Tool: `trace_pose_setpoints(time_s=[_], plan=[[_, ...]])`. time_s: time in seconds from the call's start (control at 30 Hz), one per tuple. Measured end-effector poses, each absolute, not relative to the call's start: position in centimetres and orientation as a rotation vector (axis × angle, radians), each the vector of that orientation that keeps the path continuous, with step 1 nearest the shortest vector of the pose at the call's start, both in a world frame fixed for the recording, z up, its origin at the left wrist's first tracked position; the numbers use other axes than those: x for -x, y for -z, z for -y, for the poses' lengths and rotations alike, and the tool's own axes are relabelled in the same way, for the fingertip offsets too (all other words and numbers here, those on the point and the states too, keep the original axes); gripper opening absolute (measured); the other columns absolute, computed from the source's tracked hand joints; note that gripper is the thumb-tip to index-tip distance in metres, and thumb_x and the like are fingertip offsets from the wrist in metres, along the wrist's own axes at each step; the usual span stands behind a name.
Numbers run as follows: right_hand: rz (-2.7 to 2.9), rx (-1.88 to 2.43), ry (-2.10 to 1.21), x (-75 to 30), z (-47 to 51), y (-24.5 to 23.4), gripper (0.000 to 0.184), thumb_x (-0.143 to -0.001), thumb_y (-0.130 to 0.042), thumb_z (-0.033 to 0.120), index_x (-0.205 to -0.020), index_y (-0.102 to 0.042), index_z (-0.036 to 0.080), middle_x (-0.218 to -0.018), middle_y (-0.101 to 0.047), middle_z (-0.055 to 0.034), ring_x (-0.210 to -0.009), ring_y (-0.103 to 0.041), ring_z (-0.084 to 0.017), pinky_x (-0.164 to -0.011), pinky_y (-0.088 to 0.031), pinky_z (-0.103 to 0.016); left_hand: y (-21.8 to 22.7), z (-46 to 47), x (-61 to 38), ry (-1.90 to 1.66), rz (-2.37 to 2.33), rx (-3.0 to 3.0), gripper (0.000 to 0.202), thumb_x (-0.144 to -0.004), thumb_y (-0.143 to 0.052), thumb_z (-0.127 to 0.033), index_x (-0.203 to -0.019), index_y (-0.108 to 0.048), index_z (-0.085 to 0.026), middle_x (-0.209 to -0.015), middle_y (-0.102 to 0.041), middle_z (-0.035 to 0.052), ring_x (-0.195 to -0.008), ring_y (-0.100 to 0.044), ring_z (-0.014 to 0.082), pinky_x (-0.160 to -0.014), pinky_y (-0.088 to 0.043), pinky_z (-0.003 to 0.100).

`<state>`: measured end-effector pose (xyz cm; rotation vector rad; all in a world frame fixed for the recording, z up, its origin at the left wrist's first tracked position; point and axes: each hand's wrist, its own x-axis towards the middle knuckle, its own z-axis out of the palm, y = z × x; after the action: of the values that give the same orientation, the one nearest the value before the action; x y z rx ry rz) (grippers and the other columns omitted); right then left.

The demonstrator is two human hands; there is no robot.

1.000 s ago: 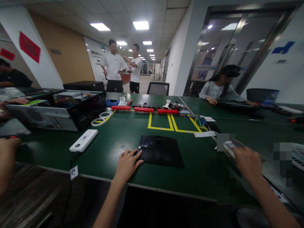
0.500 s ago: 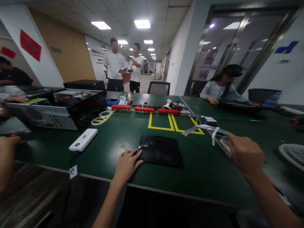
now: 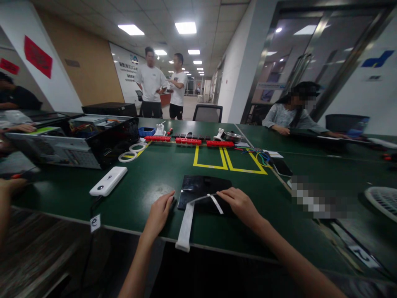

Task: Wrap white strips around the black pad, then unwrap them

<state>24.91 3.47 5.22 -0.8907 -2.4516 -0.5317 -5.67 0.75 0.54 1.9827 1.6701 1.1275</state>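
A thin black panel (image 3: 198,184) lies flat on the green table in front of me. My right hand (image 3: 240,203) is above its right part, thumb and fingers pinched on a flat pale-grey ribbon cable (image 3: 187,225). The cable crosses over the panel, bends and hangs toward the table's front edge, ending in a light block-like end. A white strip (image 3: 216,204) sticks off it close to my fingers. My left hand (image 3: 161,212) is beside the panel's left edge, holding nothing that I can see; its fingers are stretched forward and partly hidden behind the thumb side.
An opened computer case (image 3: 93,149) stands at left, a white power bank (image 3: 108,181) before it with a cable. Red strips (image 3: 188,141) line the back, near yellow tape outlines (image 3: 211,167). A phone (image 3: 282,167) and white fan grille (image 3: 383,200) lie right. Other people sit and stand around.
My right hand has come from the right side to over the panel, bringing the ribbon cable along. My left hand has let go of the panel's left edge and turned thumb up.
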Motion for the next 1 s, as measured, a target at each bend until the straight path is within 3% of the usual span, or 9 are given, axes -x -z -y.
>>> trace_pose_setpoints(time_s=[0.13, 0.3, 0.47, 0.6, 1.0], plan=[[2.597, 0.855, 0.657, -24.0, -3.2, -3.9, 0.033, -0.088, -0.038, 0.004, -0.108, -0.062, 0.013, -0.095, -0.067, -0.0096, -0.081, -0.056, -0.017, -0.068, -0.045, -0.030, -1.1, -0.3, 5.0, -1.096, -1.607, -2.111, 0.036, -0.094, -0.035, -0.029, -0.121, -0.058, -0.020, -0.122, -0.063, 0.0069, -0.115, -0.056, 0.0190, -0.101, -0.040, 0.039], [2.637, 0.794, 0.782, -23.3, -2.5, -3.7, 0.028, -0.089, -0.039, 0.008, -0.106, -0.062, 0.012, -0.093, -0.066, -0.0104, -0.081, -0.055, -0.018, -0.066, -0.042, -0.032, -1.3, 0.6, 2.5, -0.836, -1.388, -2.524, 0.040, -0.093, -0.043, -0.030, -0.132, -0.046, -0.024, -0.137, -0.050, 0.0061, -0.130, -0.040, 0.0207, -0.109, -0.028, 0.047], [2.654, 0.794, 0.918, -22.8, -2.4, -3.5, 0.026, -0.089, -0.042, 0.009, -0.107, -0.061, 0.011, -0.095, -0.066, -0.0105, -0.082, -0.056, -0.019, -0.067, -0.042, -0.033, -1.1, 1.1, 0.1, -0.627, -1.419, -2.723, 0.053, -0.088, -0.050, -0.042, -0.138, -0.038, -0.027, -0.143, -0.041, 0.0081, -0.135, -0.030, 0.0296, -0.106, -0.029, 0.054], [2.647, 0.803, 0.955, -22.7, -2.5, -3.4, 0.025, -0.089, -0.043, 0.010, -0.106, -0.062, 0.011, -0.096, -0.065, -0.0105, -0.083, -0.056, -0.020, -0.068, -0.042, -0.033, -0.8, 1.2, -0.8, -0.566, -1.514, -2.763, 0.059, -0.085, -0.047, -0.054, -0.137, -0.040, -0.028, -0.142, -0.042, 0.0119, -0.133, -0.030, 0.0373, -0.104, -0.026, 0.060], [2.669, 0.796, 0.879, -22.5, -2.1, -2.8, 0.026, -0.088, -0.043, 0.009, -0.106, -0.062, 0.010, -0.097, -0.066, -0.0124, -0.084, -0.058, -0.022, -0.067, -0.043, -0.035, -0.7, 0.3, -0.6, -0.550, -1.460, -2.733, 0.065, -0.084, -0.043, -0.060, -0.139, -0.038, -0.025, -0.143, -0.039, 0.0153, -0.135, -0.025, 0.0371, -0.103, -0.030, 0.057]])
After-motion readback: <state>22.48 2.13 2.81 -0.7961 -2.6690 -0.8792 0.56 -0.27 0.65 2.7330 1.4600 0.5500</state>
